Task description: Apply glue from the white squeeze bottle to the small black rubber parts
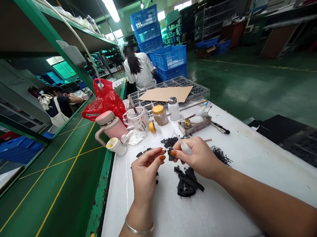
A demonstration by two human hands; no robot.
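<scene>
My right hand (pixel 195 155) pinches a small black plastic part (pixel 171 155) between thumb and fingertips. A white squeeze bottle (pixel 185 147) with a thin nozzle is also tucked in that hand. Close on the left, my left hand (pixel 147 165) has thumb and forefinger drawn together beside the part. Whatever it pinches, if anything, is too small to make out. Below the hands lies a heap of larger black plastic pieces (pixel 188 184) on the white tabletop (pixel 220 207). Tiny black pieces (pixel 168 142) are piled just behind my fingers, and thin black rods (pixel 220 156) lie right of my right hand.
A pink mug (pixel 112 126), clear cup (pixel 139 119), yellow-lidded jar (pixel 160 115) and white dispenser bottle (pixel 173 109) stand along the back. A small box (pixel 195 126) and box cutter (pixel 220 128) lie at right. Green conveyor (pixel 57 182) runs left; two people (pixel 141 71) sit beyond.
</scene>
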